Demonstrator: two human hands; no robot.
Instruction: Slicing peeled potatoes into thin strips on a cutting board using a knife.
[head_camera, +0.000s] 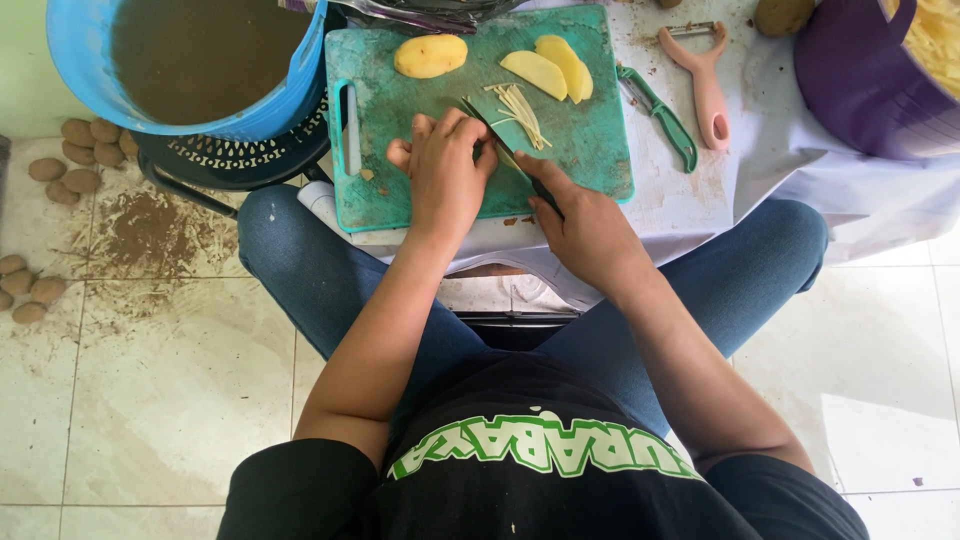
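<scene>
- Green plastic, scuffed and scratched pale in the middle, makes up the rectangular cutting board (420, 190), which has a slot handle on its nine o'clock edge and lies on a white-covered table (700, 195).
- Left hand (445, 175) presses down near the board's centre, fingers curled and bunched over something hidden beneath them; what it pins cannot be made out.
- Right hand (590, 230) sits at four o'clock from the left one, fingers wrapped around the dark handle of a knife (500, 140), whose slim blade slants up toward eleven o'clock, tip just beside the left fingertips.
- Thin pale potato strips (520, 108) lie in a loose, stringy heap at one o'clock of the blade, touching the board.
- Smooth flat potato slices (555, 68), yellow and oval, overlap at the board's twelve o'clock edge; a peeled rounded potato half (430, 55) rests to their nine o'clock side.
- Off the board at three o'clock lie a green-handled peeler (665, 120) and a pink Y-shaped peeler (705, 85).
- Blue round tub (300, 90) of murky brown water stands at ten o'clock, set on a black perforated basket (240, 155).
- Unpeeled, earthy potatoes (75, 150) lie on the dirt-smeared tile floor at nine o'clock.
- Purple bowl (860, 90) at two o'clock holds more pale strips.
</scene>
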